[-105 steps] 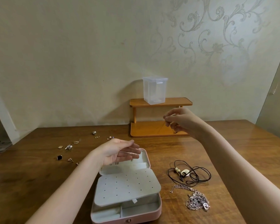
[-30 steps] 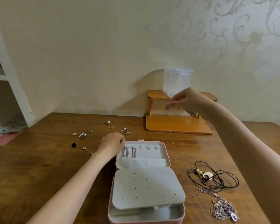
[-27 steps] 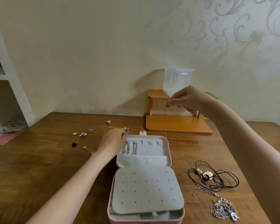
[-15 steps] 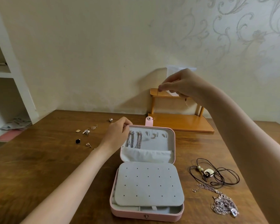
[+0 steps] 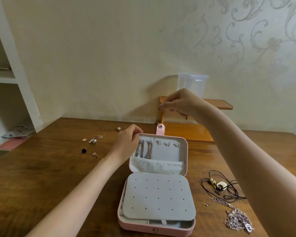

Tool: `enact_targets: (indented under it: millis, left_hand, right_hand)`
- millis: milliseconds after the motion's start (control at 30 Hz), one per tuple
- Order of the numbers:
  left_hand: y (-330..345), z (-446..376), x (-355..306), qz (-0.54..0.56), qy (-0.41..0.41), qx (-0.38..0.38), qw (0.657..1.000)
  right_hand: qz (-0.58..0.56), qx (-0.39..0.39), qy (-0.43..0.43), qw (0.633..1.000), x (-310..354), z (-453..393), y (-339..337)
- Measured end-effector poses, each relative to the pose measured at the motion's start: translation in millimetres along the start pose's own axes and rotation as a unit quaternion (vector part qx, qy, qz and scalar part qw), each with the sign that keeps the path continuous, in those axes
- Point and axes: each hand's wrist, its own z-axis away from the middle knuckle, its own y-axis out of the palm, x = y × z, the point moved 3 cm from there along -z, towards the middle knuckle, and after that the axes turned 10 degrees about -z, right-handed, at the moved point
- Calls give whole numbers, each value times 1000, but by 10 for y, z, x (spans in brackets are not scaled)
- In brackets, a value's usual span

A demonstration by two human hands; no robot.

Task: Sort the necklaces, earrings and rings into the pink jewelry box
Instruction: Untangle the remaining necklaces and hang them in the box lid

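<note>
brown wooden table (image 5: 41, 177), cream patterned wall (image 5: 109, 48), white shelving (image 5: 15, 69)

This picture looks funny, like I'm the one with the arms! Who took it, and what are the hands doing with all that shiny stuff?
The camera sits on a person's head and looks down, so you see their two bare arms as if they were yours. On the brown wooden table lies an open pink jewelry box with a grey inside. Two silvery chains already hang in its raised lid. The left hand touches the lid's top corner beside them. The right hand is lifted above the box with its fingertips pinched together, probably on a very thin chain, too fine to see clearly. Small earrings lie scattered to the left. To the right wait a black cord necklace and a sparkly silver necklace. Behind stands a little orange wooden shelf with a clear plastic tub on top.
</note>
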Motion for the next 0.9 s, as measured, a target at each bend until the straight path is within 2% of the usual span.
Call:
enact_targets:
  millis: [700,900]
  left_hand:
    - [3,-43,-39,-14,1,48,999]
    - [16,-48,-62,-30,-8,46,998]
  right_hand:
    - [14,-36,-61,997,122,33,-87]
    - [56,-17,-90,994,314,28,-155]
